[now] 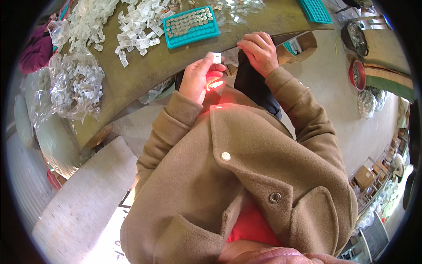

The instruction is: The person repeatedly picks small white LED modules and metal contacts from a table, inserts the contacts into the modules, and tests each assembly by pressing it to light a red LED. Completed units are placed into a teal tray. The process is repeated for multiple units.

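Note:
My left hand (pixel 196 80) is closed on a small white plastic piece (pixel 216 58), pinched between thumb and fingers just off the table's near edge. A red glow lights its lower fingers and a spot on the brown coat. To its right, my right hand (pixel 262 53) is raised over my dark trouser leg with fingers curled together; what they hold, if anything, is hidden. Beyond my left hand, a teal tray (pixel 193 40) lies on the table, its far rows filled with small round metallic pieces. Left of it spreads a heap of white plastic pieces (pixel 140 31).
The greenish table (pixel 127 81) also bears a pile of translucent pieces (pixel 90 22) and a clear bag of white pieces (pixel 79 86). A second teal tray (pixel 315 11) sits at the far right corner. An open cardboard box (pixel 307 46) stands below; a red bowl (pixel 358 75) is farther right.

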